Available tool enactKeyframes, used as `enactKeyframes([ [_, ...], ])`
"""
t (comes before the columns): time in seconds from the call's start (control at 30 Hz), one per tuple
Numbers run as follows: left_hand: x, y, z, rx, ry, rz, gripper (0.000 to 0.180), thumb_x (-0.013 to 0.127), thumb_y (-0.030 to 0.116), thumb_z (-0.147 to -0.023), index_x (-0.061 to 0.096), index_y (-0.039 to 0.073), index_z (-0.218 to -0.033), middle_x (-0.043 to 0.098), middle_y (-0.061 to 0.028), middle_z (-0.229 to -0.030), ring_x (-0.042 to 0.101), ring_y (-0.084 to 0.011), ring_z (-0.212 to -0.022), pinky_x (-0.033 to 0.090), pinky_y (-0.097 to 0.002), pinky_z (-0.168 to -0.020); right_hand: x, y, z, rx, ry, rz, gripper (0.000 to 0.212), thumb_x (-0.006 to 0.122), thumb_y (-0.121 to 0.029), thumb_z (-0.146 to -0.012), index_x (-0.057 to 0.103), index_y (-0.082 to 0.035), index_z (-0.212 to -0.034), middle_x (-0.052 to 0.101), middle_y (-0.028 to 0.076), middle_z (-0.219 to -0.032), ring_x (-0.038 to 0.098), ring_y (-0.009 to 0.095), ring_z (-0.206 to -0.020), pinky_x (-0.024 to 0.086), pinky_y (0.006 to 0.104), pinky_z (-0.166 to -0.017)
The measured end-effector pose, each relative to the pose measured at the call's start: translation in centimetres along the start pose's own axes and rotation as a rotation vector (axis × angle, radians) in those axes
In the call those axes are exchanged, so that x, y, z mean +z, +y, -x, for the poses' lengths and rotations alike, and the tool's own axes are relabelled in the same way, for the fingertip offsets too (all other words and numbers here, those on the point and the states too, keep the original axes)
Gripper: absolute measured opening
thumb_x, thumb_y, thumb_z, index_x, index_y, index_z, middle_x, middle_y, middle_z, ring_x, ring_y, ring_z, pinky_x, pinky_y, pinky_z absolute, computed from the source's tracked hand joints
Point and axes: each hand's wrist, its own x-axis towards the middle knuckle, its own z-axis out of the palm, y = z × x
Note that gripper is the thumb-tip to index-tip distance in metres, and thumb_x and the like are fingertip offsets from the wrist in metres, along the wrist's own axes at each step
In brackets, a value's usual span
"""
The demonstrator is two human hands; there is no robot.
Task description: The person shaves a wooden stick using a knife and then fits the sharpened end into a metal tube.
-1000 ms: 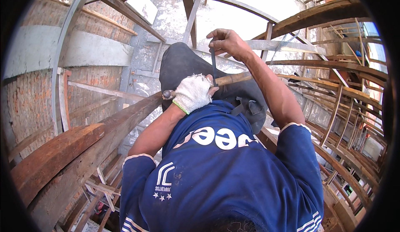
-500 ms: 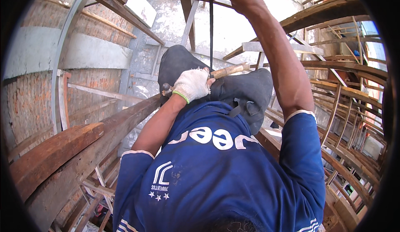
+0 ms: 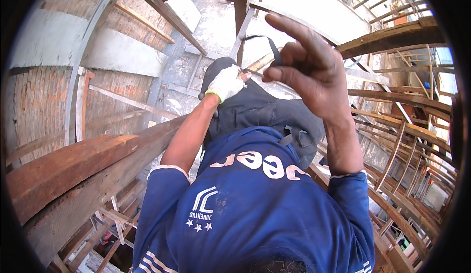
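A: High in timber scaffolding (image 3: 73, 170) beside a brick wall (image 3: 44, 101).

B: Gloved left hand (image 3: 226, 82) grips a wooden-handled tool (image 3: 259, 63) at the knee. Bare right hand (image 3: 306, 64) pinches a thin dark rod (image 3: 275, 54) close by.

A: With that light pinch, I'd say the rod could slip and drop.

Open air lies left of the gloved left hand (image 3: 226, 82), above the timber beam (image 3: 98, 170). Wooden scaffold poles (image 3: 392, 37) crowd the space right of the bare right hand (image 3: 309, 67).
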Motion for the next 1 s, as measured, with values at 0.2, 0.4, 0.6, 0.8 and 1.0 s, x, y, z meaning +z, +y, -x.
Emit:
enactKeyframes([
  [0.2,-1.0,0.0,-1.2,-0.196,-0.124,0.314,0.033,0.073,0.029,-0.096,0.068,-0.004,-0.097,0.065,-0.01,-0.074,0.059,-0.0197,-0.06,0.048,-0.0349,-0.056,-0.1,4.1,6.7,0.218,0.025,-0.057,0.07,0.073,0.01,-0.082,0.056,-0.005,-0.148,0.045,-0.003,-0.066,0.044,0.007,-0.062,0.038,0.0265,-0.059],
  [0.4,-1.1,-0.2,-0.7,-0.219,-0.067,0.476,0.039,0.082,0.021,-0.087,0.062,-0.007,-0.105,0.058,-0.0029,-0.068,0.051,-0.0091,-0.05,0.041,-0.027,-0.045,-1.4,9.0,10.1,0.369,-0.167,0.075,0.068,0.071,0.009,-0.08,0.059,-0.006,-0.145,0.044,0.002,-0.066,0.044,0.012,-0.062,0.041,0.031,-0.06],
  [0.6,-1.3,-0.5,-0.8,-0.244,-0.125,0.495,0.065,0.085,0.019,-0.084,0.054,-0.014,-0.131,0.064,-0.0069,-0.077,0.055,-0.0112,-0.054,0.045,-0.0273,-0.048,-2.7,12.2,10.0,0.451,-0.326,0.388,0.065,0.071,0.002,-0.081,0.058,-0.007,-0.144,0.059,0.016,-0.074,0.058,0.032,-0.068,0.048,0.0439,-0.07],
  [0.8,-1.0,-0.4,-0.7,-0.204,-0.12,0.469,0.07,0.085,0.018,-0.084,0.052,-0.015,-0.137,0.069,-0.0101,-0.082,0.057,-0.0125,-0.056,0.046,-0.027,-0.049,-1.2,20.6,12.5,0.32,-0.34,0.678,0.07,0.069,-0.001,-0.084,0.047,-0.006,-0.15,0.07,0.023,-0.093,0.069,0.04,-0.087,0.053,0.0479,-0.079],
  [1.0,-1.9,0.0,-0.2,-0.223,-0.129,0.493,0.067,0.085,0.023,-0.085,0.055,-0.012,-0.134,0.066,-0.008,-0.075,0.055,-0.0126,-0.051,0.045,-0.0279,-0.047,1.1,22.6,11.2,0.41,-0.486,0.972,0.064,0.059,-0.004,-0.087,0.049,-0.004,-0.149,0.073,0.024,-0.104,0.072,0.039,-0.093,0.058,0.0472,-0.08],
])
